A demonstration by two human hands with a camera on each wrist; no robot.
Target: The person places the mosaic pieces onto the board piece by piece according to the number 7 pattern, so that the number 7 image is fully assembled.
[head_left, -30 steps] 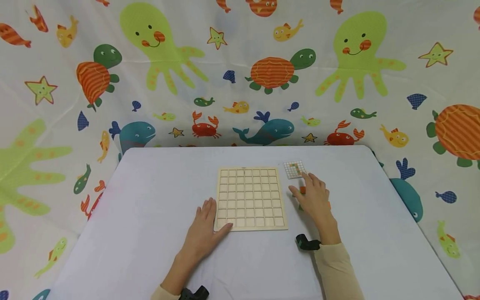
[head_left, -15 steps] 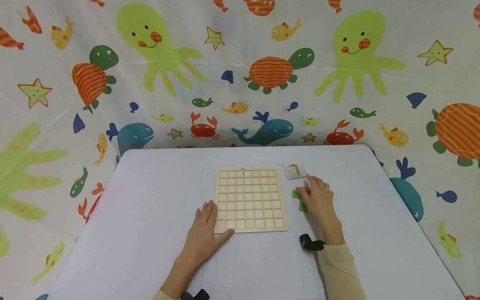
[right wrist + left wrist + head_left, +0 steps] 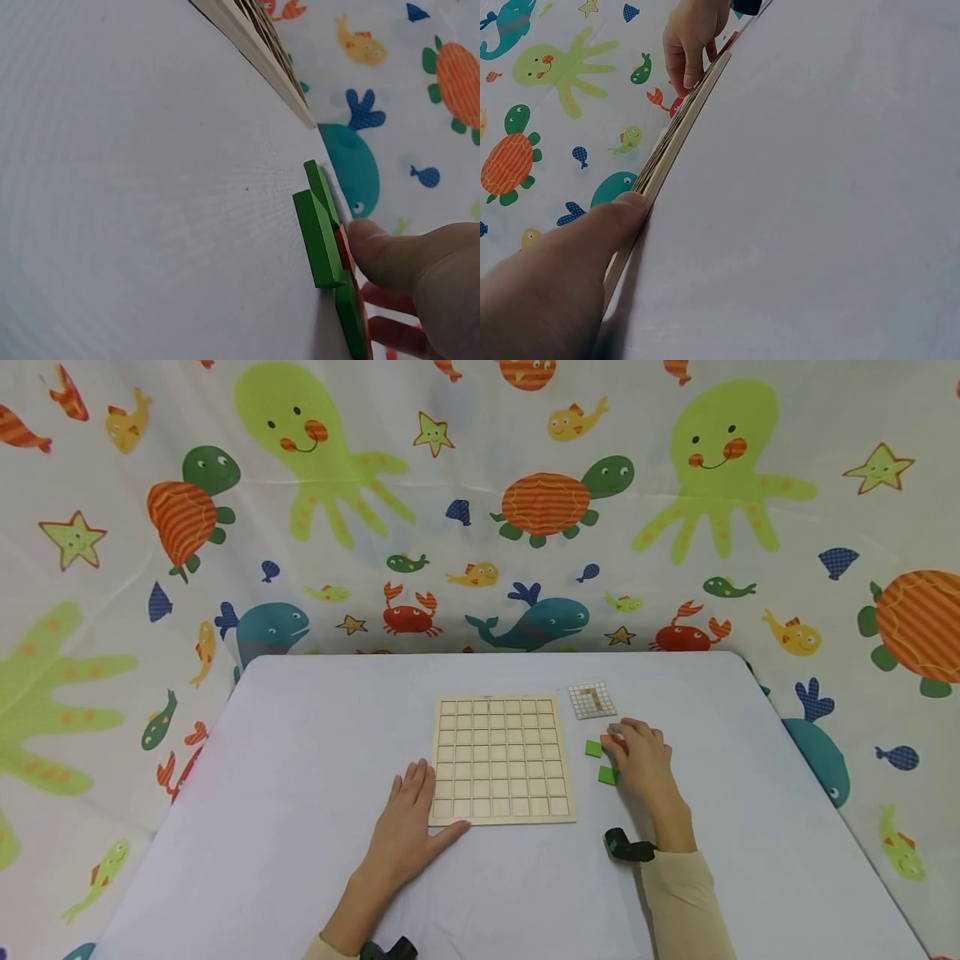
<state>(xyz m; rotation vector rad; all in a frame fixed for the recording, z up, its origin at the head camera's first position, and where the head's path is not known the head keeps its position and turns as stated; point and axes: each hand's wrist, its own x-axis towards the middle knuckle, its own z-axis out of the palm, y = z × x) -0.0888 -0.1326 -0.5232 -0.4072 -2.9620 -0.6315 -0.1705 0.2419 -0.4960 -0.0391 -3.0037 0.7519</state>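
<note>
A square wooden grid board [image 3: 502, 760] lies on the white table, its cells bare. My left hand [image 3: 405, 814] rests at its lower left corner, fingers straight along the left edge and thumb [image 3: 626, 206] against the front edge. To the board's right, my right hand [image 3: 647, 764] pinches an orange square tile [image 3: 606, 739] between thumb and fingers, low over the table. Two green tiles [image 3: 593, 748] lie close by its thumb. In the right wrist view, several green tiles [image 3: 319, 244] show edge-on beside the thumb [image 3: 375, 247]. Anything under the right palm is hidden.
A small card [image 3: 579, 710] with a printed grid and a coloured pattern lies beyond the right hand, by the board's far right corner. Behind the table hangs a cloth [image 3: 450, 602] printed with sea animals.
My right hand has drawn back from the card, and its thumb and fingers have closed on the orange tile. Green tiles have come into view. The left hand stays at the board's corner.
</note>
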